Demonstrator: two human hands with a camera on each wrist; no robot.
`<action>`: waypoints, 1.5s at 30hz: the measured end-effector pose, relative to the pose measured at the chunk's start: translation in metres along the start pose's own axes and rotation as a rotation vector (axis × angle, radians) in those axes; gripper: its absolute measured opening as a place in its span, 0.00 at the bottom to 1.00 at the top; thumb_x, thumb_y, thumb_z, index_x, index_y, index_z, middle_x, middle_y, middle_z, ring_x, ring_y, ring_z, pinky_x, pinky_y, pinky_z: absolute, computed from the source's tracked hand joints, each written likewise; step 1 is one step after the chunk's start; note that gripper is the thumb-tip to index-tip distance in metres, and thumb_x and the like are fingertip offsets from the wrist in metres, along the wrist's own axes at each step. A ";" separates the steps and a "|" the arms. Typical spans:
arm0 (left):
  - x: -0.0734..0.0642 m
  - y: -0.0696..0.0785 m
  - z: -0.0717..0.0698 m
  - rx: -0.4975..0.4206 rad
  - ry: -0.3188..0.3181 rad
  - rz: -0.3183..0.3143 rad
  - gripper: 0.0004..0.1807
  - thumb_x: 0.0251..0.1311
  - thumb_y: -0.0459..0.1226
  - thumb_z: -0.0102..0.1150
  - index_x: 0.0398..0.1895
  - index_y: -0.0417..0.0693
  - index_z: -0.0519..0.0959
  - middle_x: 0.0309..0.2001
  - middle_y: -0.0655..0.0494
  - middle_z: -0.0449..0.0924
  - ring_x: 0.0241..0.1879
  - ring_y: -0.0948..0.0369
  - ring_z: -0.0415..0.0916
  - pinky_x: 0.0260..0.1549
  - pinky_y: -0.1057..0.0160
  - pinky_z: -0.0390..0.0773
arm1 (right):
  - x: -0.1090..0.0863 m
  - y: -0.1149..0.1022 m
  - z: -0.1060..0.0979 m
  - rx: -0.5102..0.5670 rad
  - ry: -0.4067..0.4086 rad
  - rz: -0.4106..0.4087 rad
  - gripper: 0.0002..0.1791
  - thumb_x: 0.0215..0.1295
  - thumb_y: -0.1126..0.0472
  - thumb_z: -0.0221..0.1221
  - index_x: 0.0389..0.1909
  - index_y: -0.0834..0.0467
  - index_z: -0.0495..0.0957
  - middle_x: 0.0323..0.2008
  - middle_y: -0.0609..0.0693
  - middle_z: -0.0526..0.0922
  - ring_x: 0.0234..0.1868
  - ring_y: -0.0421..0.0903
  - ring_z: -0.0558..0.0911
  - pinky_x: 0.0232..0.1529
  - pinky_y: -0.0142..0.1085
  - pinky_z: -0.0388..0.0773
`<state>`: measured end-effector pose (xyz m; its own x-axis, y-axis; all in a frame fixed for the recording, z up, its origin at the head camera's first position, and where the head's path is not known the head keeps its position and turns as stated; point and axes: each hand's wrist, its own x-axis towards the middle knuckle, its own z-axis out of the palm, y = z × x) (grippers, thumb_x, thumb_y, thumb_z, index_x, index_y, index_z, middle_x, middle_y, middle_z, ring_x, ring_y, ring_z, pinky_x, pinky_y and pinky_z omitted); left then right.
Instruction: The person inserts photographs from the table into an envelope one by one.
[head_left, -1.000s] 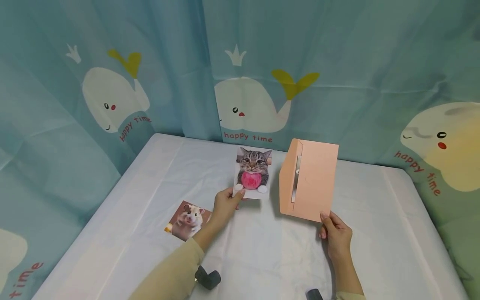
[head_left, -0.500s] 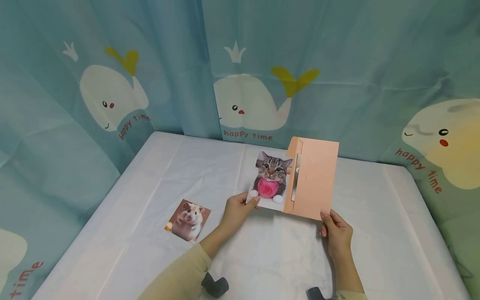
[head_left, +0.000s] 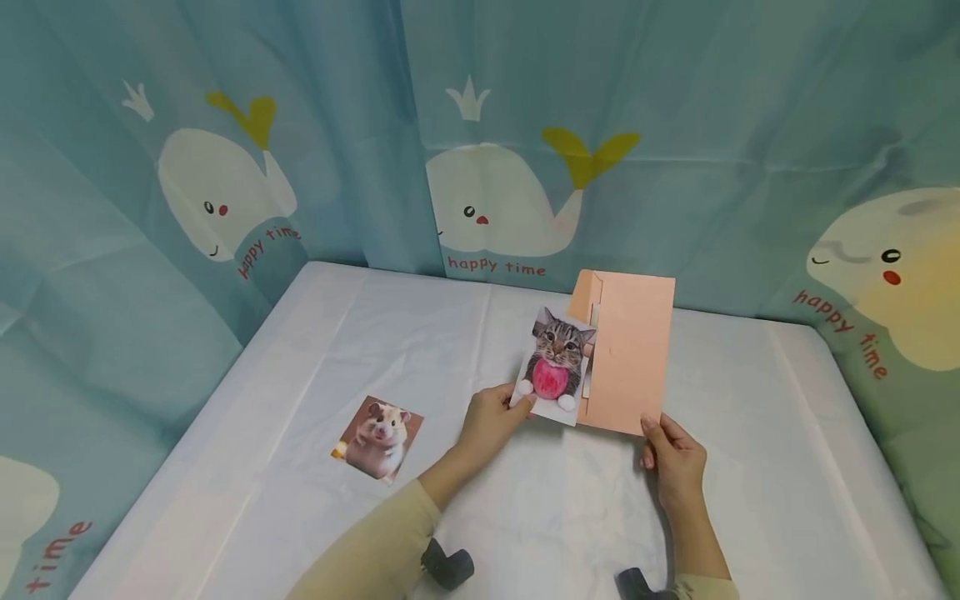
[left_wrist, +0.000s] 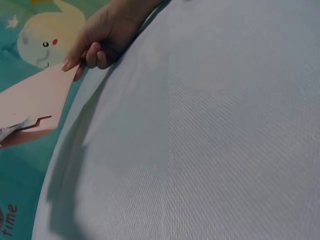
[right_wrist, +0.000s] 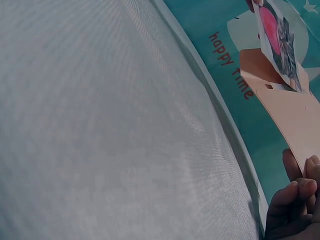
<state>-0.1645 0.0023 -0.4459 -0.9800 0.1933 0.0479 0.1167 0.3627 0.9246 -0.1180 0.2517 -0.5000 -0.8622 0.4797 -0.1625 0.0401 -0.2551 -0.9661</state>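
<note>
Pinching the cat card, our left hand holds it over the flap, long axis slightly off that of the envelope; our right hand pinches its near corner. Whether card meets slot, we can't tell.

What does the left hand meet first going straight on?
Probably the envelope: in the head view, the cat photo pinched by the left hand overlaps its open side. Exact depth is unclear.
</note>
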 end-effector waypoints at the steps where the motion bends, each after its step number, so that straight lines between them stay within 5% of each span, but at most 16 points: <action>1: 0.000 0.000 0.000 -0.002 0.001 -0.004 0.11 0.60 0.38 0.59 0.25 0.41 0.83 0.15 0.51 0.77 0.12 0.71 0.50 0.13 0.72 0.52 | 0.000 0.000 0.000 0.000 -0.002 -0.003 0.06 0.61 0.66 0.62 0.32 0.51 0.84 0.16 0.48 0.75 0.09 0.38 0.65 0.12 0.28 0.67; 17: -0.005 -0.001 0.002 -0.054 0.021 -0.054 0.13 0.60 0.38 0.59 0.23 0.38 0.83 0.20 0.42 0.81 0.12 0.69 0.52 0.13 0.72 0.53 | 0.000 0.000 -0.001 -0.005 -0.007 -0.004 0.07 0.60 0.66 0.62 0.31 0.50 0.85 0.13 0.47 0.73 0.08 0.38 0.65 0.12 0.28 0.66; 26: -0.007 0.003 0.001 -0.063 0.019 -0.092 0.12 0.60 0.38 0.60 0.24 0.39 0.83 0.19 0.51 0.83 0.14 0.68 0.53 0.15 0.72 0.54 | 0.001 0.000 0.000 0.021 -0.014 -0.015 0.07 0.60 0.67 0.62 0.31 0.51 0.85 0.14 0.47 0.75 0.08 0.38 0.65 0.11 0.27 0.66; 45: 0.016 0.014 0.002 0.025 0.036 -0.003 0.14 0.63 0.39 0.57 0.23 0.41 0.82 0.19 0.41 0.79 0.11 0.69 0.50 0.12 0.72 0.51 | 0.001 0.000 -0.002 0.027 -0.033 -0.020 0.09 0.60 0.69 0.61 0.31 0.51 0.85 0.13 0.47 0.74 0.08 0.38 0.65 0.11 0.28 0.66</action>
<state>-0.1783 0.0120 -0.4329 -0.9854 0.1593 0.0596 0.1177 0.3860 0.9150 -0.1180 0.2534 -0.5008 -0.8788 0.4572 -0.1366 0.0098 -0.2689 -0.9631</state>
